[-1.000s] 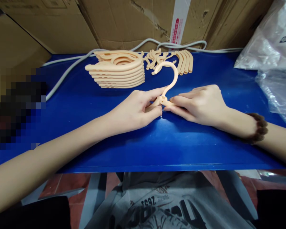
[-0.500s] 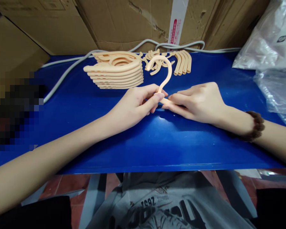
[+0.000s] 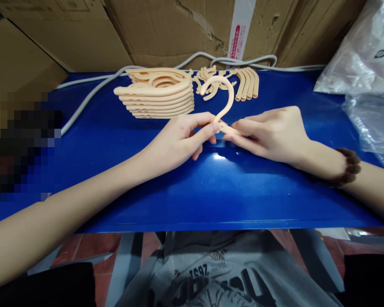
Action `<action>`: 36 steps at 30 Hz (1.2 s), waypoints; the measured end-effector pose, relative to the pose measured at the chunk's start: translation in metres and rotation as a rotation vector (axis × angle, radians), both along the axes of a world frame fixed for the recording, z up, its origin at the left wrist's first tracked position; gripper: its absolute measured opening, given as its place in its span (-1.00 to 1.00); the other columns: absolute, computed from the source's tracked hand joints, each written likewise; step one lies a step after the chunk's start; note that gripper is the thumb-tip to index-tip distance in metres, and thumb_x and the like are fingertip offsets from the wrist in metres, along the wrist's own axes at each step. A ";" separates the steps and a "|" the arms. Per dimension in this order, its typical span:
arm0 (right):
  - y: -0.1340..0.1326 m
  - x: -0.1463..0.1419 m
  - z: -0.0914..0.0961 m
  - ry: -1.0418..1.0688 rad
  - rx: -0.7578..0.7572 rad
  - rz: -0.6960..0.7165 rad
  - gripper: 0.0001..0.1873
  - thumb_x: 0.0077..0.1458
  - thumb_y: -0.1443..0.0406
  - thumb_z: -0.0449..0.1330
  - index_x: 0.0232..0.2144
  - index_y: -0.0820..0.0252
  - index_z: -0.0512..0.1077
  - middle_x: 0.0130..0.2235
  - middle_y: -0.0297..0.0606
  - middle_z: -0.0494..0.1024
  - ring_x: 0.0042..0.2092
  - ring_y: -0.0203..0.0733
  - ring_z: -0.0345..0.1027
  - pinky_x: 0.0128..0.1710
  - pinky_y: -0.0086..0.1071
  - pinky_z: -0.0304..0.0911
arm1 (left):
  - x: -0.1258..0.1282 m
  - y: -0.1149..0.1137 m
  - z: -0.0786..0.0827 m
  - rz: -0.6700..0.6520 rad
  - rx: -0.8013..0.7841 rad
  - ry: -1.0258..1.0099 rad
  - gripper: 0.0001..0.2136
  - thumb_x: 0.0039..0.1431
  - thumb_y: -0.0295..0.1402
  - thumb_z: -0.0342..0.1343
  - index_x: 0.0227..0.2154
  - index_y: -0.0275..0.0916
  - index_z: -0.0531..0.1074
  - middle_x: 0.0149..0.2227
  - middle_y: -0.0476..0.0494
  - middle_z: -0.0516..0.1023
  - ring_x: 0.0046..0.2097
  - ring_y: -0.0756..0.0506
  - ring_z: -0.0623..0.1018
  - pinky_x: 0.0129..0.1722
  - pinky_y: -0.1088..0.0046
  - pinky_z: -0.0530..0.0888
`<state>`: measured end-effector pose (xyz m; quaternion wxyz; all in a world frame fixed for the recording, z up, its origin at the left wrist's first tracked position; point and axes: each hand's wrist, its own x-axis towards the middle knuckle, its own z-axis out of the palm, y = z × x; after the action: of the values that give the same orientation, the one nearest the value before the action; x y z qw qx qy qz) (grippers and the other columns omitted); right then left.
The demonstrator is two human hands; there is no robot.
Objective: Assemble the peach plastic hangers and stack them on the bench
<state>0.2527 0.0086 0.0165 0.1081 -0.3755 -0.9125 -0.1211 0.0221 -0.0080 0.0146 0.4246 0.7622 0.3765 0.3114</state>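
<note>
Between thumb and fingers, my left hand (image 3: 192, 136) pinches the base of a beige plastic hanger hook (image 3: 229, 96), whose curve rises above it. My right hand (image 3: 272, 134) is closed on a beige hanger arm (image 3: 229, 128) that meets the hook's base at my left fingertips; most of this arm is hidden under the right fingers. Behind my left hand stands a neat stack of beige folded hangers (image 3: 160, 102). Several loose hanger hooks (image 3: 211, 85) lie in a heap beyond the held hook. To their right, several curved hanger arms (image 3: 248, 85) lie side by side.
The blue tabletop (image 3: 192, 192) ends at a front edge near my body. Cardboard boxes (image 3: 185, 34) wall off the back, with a grey cable (image 3: 96, 96) running along them and down the left. Clear plastic bags (image 3: 348, 64) lie at the right.
My right hand has shifted slightly right with the hanger arm, and more of its end with a small hole now shows. The hook has turned a little; my left hand still pinches its base.
</note>
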 end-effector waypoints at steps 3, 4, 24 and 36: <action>0.000 0.001 0.000 -0.002 0.006 0.015 -0.34 0.40 -0.10 -0.17 -0.32 0.13 0.57 -0.43 -0.25 0.60 -0.40 -0.19 0.42 -0.46 -0.29 -0.16 | -0.001 0.000 0.000 0.024 -0.026 -0.020 -0.75 0.41 -0.20 0.05 -0.19 -0.26 0.52 -0.61 0.09 0.39 -0.64 0.07 0.39 -0.64 0.58 0.32; 0.000 0.001 0.000 -0.005 0.009 0.021 -0.34 0.40 -0.10 -0.17 -0.32 0.14 0.57 -0.42 -0.25 0.60 -0.39 -0.19 0.42 -0.46 -0.29 -0.16 | -0.002 0.000 0.001 0.024 -0.035 -0.024 -0.74 0.41 -0.19 0.06 -0.14 -0.27 0.53 -0.62 0.09 0.39 -0.64 0.06 0.40 -0.63 0.58 0.34; 0.002 0.002 -0.001 -0.092 0.092 0.071 -0.35 0.42 -0.08 -0.18 -0.27 0.15 0.57 -0.39 -0.24 0.59 -0.37 -0.20 0.39 -0.40 -0.31 -0.09 | -0.005 0.007 0.004 -0.073 -0.151 -0.020 -0.76 0.36 -0.27 0.09 -0.16 -0.31 0.59 -0.56 0.02 0.50 -0.59 0.07 0.49 -0.62 0.67 0.40; 0.003 0.003 -0.002 -0.084 0.077 0.072 -0.35 0.42 -0.07 -0.18 -0.25 0.15 0.58 -0.34 -0.21 0.62 -0.35 -0.19 0.40 -0.37 -0.29 -0.07 | -0.005 0.006 0.001 -0.047 -0.140 -0.016 -0.71 0.36 -0.24 0.10 -0.06 -0.31 0.59 -0.54 0.00 0.51 -0.54 0.05 0.53 -0.59 0.66 0.46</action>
<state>0.2553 0.0113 0.0148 0.0884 -0.3324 -0.9239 -0.1676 0.0169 -0.0015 0.0160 0.4869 0.7370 0.3759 0.2803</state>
